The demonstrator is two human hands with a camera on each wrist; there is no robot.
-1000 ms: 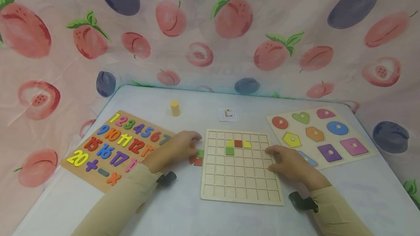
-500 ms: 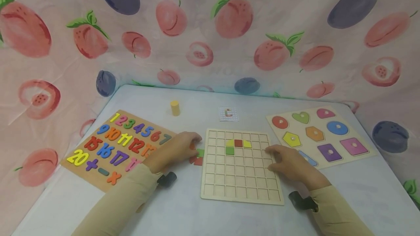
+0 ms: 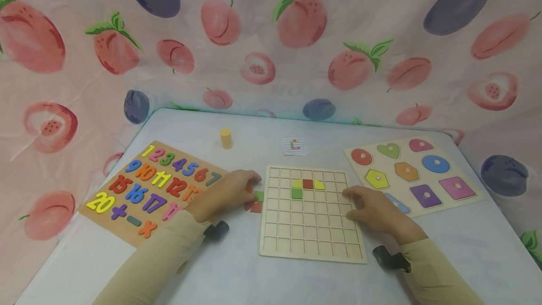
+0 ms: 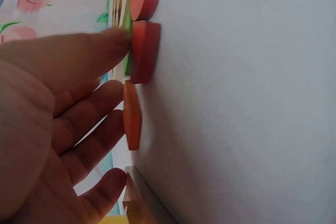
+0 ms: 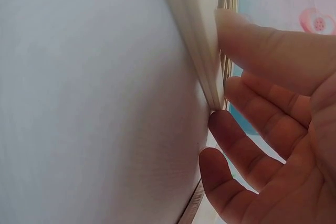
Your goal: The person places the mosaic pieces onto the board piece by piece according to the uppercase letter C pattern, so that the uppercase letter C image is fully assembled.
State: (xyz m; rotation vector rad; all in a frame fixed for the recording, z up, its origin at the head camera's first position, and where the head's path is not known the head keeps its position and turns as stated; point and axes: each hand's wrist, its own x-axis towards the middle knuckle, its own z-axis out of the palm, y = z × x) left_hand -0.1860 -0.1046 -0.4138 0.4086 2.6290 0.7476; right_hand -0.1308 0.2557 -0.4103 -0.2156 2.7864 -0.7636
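A pale wooden grid board point(image 3: 313, 229) lies in the middle of the table. Near its top sit a red square point(image 3: 307, 184), a yellow piece point(image 3: 319, 184) on either side, and a green square point(image 3: 297, 194) below. My left hand point(image 3: 235, 189) is left of the board, fingers loosely bent. In the left wrist view its thumb is right at a red block point(image 4: 145, 51) and a green block point(image 4: 127, 59), its fingertips at an orange block point(image 4: 132, 116). My right hand point(image 3: 372, 208) rests at the board's right edge, fingers relaxed, thumb against the edge point(image 5: 202, 40) in the right wrist view.
A number puzzle point(image 3: 123, 229) lies on the left, partly under my left arm. On the right is a shape-knob puzzle point(image 3: 457, 206). A small pattern card point(image 3: 295, 146) and a yellow cylinder point(image 3: 226, 139) are behind the grid board.
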